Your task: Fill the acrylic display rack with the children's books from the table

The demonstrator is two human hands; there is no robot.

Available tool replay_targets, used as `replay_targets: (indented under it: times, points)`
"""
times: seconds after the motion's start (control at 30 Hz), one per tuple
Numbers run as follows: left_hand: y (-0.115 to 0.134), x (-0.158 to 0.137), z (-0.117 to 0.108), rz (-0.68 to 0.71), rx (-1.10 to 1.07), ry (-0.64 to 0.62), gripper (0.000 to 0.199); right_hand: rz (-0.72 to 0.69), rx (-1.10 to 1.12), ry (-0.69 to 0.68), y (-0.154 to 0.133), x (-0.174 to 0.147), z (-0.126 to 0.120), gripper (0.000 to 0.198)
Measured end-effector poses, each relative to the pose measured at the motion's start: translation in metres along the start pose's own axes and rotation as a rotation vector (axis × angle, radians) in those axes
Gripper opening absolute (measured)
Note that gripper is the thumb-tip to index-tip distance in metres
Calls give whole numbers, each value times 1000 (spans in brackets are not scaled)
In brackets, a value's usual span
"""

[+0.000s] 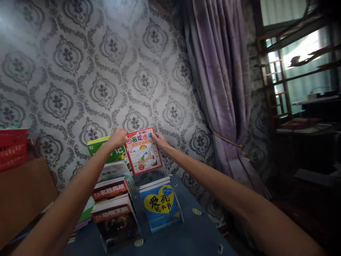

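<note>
A red-bordered picture book (144, 154) is held upright between my two hands, its cover facing me. My left hand (118, 138) grips its upper left corner, and my right hand (161, 141) pinches its upper right edge. Left of it stands a green book (100, 145), partly covered by my left arm. A row of upright books comes forward from there: a pale one (113, 170), a red one (109, 190) and a dark animal book (117, 224). In front of the held book, a blue book with a yellow heart (160, 204) stands upright.
The books stand on a dark blue tabletop (191, 234) against a patterned wall. A cardboard box (28, 199) and a red basket (13, 149) are at the left. A tied purple curtain (218, 78) hangs at the right, beside a wooden shelf (277, 81).
</note>
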State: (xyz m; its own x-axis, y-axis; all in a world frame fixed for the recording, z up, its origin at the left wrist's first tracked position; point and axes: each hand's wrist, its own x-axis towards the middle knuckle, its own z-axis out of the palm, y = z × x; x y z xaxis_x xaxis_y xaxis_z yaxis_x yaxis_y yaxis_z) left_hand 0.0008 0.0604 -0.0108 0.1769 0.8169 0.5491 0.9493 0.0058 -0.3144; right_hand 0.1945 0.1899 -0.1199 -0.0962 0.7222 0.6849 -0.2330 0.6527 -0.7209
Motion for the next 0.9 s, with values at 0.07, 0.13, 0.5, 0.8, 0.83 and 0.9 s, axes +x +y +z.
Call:
replay_targets:
  times: [0.07,0.13,0.5,0.8,0.83,0.9]
  points:
    - [-3,3,-1,6,-20,-19,22,3,-1,1,2,0,0,41]
    - [-6,5,-3,22,-48,-40,20,7,4,-5,4,-1,1,43]
    - [-32,6,-35,158,-360,-61,44,-29,36,-18,1,-8,1,48]
    - [-80,-21,-34,45,-405,-254,56,-20,81,-2,6,-11,7,53]
    - [-80,-22,-31,32,-392,-236,53,-18,88,-4,7,-12,8,54]
    - [-79,-23,-24,13,-341,-166,47,-12,99,-9,7,-13,9,55]
